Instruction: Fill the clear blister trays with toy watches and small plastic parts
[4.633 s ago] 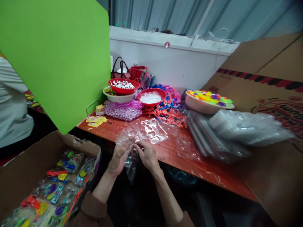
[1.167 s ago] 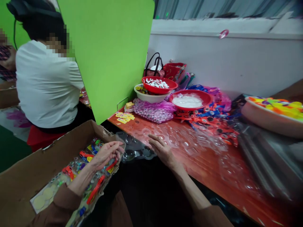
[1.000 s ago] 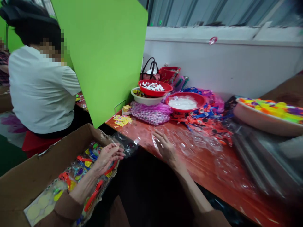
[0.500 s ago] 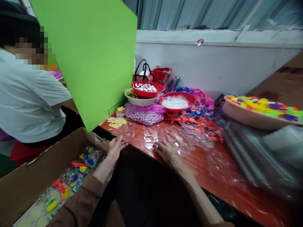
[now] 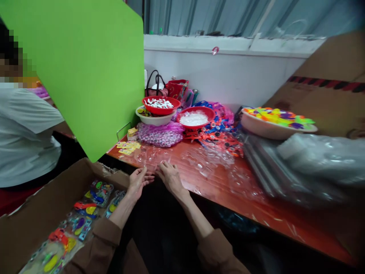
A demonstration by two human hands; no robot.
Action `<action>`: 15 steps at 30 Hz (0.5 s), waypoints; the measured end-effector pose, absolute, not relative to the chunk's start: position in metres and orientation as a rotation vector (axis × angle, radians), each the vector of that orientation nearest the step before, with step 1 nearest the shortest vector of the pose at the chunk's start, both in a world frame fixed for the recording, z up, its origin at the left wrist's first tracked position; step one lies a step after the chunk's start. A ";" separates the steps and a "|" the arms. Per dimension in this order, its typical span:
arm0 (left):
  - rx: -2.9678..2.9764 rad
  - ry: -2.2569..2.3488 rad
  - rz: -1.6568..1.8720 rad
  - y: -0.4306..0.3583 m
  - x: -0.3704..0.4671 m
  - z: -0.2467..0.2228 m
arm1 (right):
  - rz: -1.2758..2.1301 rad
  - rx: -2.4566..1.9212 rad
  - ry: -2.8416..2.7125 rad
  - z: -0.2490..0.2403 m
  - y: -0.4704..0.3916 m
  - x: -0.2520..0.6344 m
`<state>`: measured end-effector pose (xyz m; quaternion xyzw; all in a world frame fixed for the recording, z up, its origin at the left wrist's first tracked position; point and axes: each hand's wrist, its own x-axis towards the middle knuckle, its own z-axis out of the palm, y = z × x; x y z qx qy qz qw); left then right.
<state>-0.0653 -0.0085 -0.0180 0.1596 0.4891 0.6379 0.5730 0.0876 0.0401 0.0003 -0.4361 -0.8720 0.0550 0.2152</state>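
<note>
Clear moulded plastic trays lie on the red-brown table (image 5: 211,186). My right hand (image 5: 172,180) is at the front edge with curled fingers, pinching the near rim of a clear plastic tray (image 5: 159,154). Beside it, my left hand (image 5: 138,182) is open, palm turned inward and fingers stretched toward the right hand; it appears to hold nothing. More clear trays (image 5: 202,161) spread out to the right. Small yellow cards (image 5: 128,146) lie just beyond the left hand.
A cardboard box (image 5: 65,186) with packed colourful toys stands at lower left. Behind are a red basin (image 5: 196,118), a purple net bag (image 5: 161,135) and orange-blue pieces (image 5: 222,135). Plastic bags (image 5: 310,156) and a white basin (image 5: 265,127) sit right. A green panel (image 5: 94,76) separates a seated person.
My right hand has moved left, bringing a clear tray toward my left hand. The view has swung to the right. My left hand keeps its open pose.
</note>
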 end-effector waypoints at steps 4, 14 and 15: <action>0.354 1.144 1.470 -0.012 -0.073 -0.013 | 0.090 -1.342 -2.295 0.014 0.054 0.127; 0.546 0.881 1.147 -0.032 0.003 0.014 | -0.090 -1.805 -2.259 0.003 0.032 0.216; 0.546 0.871 1.137 -0.027 0.017 0.013 | -0.075 -1.759 -2.255 0.000 0.023 0.210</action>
